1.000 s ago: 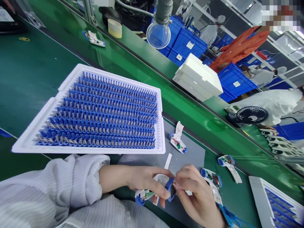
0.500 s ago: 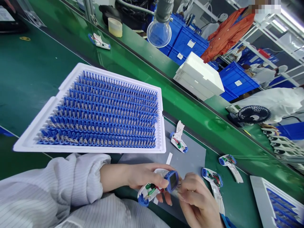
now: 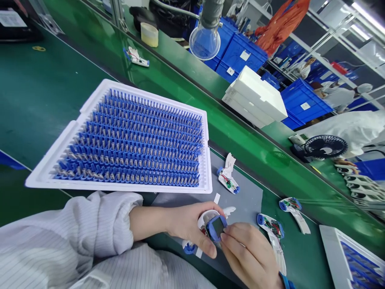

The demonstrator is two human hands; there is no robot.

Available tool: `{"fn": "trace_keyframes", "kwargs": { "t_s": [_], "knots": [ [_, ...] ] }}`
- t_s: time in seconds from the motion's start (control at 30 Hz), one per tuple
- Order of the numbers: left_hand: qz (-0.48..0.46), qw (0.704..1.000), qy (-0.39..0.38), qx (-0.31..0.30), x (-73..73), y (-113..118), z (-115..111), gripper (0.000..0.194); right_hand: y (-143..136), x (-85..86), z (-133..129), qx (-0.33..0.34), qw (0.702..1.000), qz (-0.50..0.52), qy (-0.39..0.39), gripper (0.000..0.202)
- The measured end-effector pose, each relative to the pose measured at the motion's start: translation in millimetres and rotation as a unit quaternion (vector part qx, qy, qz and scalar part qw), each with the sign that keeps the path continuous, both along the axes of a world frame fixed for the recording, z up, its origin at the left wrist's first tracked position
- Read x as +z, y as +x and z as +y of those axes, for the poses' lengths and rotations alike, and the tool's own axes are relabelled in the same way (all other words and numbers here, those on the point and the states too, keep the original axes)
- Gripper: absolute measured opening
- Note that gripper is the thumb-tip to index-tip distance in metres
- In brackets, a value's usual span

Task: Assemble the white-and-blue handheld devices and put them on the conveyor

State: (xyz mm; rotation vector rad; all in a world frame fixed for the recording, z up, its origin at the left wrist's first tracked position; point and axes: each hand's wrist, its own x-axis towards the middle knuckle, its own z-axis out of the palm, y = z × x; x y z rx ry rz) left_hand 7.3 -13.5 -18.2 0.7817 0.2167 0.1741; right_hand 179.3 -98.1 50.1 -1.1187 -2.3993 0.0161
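My left hand is wrapped round the white housing of what looks like a forehead thermometer, its thumb stretched along the near side. A blue-framed display sits tilted at the housing's side, facing up to the right. With thumb and fingertips, my right hand pinches the display frame's right edge. Below my left hand the thermometer's blue end shows; most of its wiring is hidden. Under both hands lies a grey mat, with an opened thermometer half on it.
A white tray of blue parts with springs stands at left. Two more opened halves, a nearer one and a farther one, lie right. Another white tray is at far right. Beyond run a green conveyor and a small fan.
The thermometer has turned in my left hand, hiding most of the green and red wires. My left thumb has left the display, and my right fingers have come onto its frame.
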Motion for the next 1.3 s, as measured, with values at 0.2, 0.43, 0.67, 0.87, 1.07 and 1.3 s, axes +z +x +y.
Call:
{"fn": "trace_keyframes", "kwargs": {
  "t_s": [0.2, 0.43, 0.67, 0.87, 1.07, 1.3],
  "knots": [
    [-0.023, 1.000, -0.005, -0.011, 1.6, 0.8, -2.4, 0.080, 4.4, -7.0, -0.9, 0.010, 0.998, -0.002, -0.059, 0.017],
    [-0.020, 0.997, -0.064, -0.030, 2.4, 2.0, -3.7, 0.079, 4.7, -2.8, -0.2, 0.020, 0.996, 0.012, -0.085, 0.016],
    [0.001, 0.999, 0.026, -0.023, 2.1, -0.7, -2.8, 0.075, 6.0, -2.8, 1.3, 0.036, 0.992, -0.028, -0.121, 0.017],
    [0.073, 0.965, 0.244, 0.059, 3.6, -3.3, -7.7, 0.046, 2.6, -3.4, 6.7, 0.042, 0.992, -0.043, -0.108, 0.019],
    [0.081, 0.951, 0.296, 0.045, 2.4, -5.0, -8.9, 0.073, 1.5, -3.9, 6.2, 0.059, 0.992, -0.041, -0.105, 0.020],
    [0.080, 0.964, 0.252, -0.038, 2.7, -7.5, -9.2, 0.100, 126.5, 9.1, -28.5, -0.367, 0.922, -0.097, -0.074, 0.028]
  ]
}}
